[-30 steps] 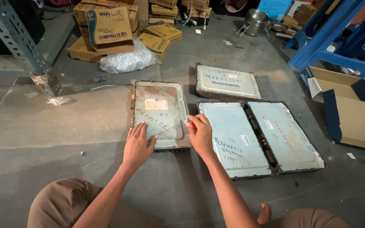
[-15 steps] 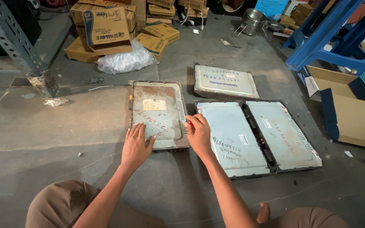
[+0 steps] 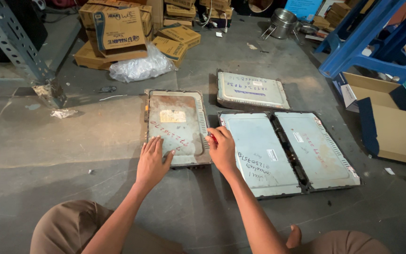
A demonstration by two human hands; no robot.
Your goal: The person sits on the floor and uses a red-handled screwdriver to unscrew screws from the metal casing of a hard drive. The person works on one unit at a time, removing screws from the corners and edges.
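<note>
Fingers spread flat, the left hand (image 3: 152, 162) presses on the near edge of a rusty grey metal panel (image 3: 175, 124) lying on the concrete floor (image 3: 48, 141). The right hand (image 3: 222, 148), fingers curled together, grips that panel's near right corner, beside a paler panel (image 3: 259, 150).

On the floor (image 3: 48, 141), two joined panels (image 3: 285, 150) lie right of the rusty panel (image 3: 177, 124); another panel (image 3: 251, 90) behind-right, boxes (image 3: 118, 33) behind.
</note>
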